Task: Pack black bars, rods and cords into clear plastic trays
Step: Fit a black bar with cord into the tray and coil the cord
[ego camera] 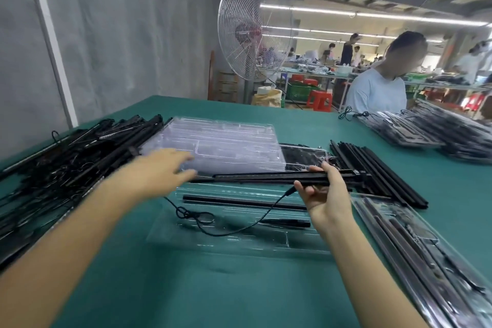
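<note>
Fingers of the right hand grip the long black bar, lying left to right over the clear plastic tray; the open left hand is near its other end.

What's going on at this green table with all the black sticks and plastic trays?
A person is packing parts into clear trays. Their right hand grips a black bar above the open tray in front of them, which holds a rod and a cord. The left hand, fingers open, reaches toward the bar's other end, near a stack of empty trays. A pile of loose black parts lies to the left; filled trays sit at the right.
</note>
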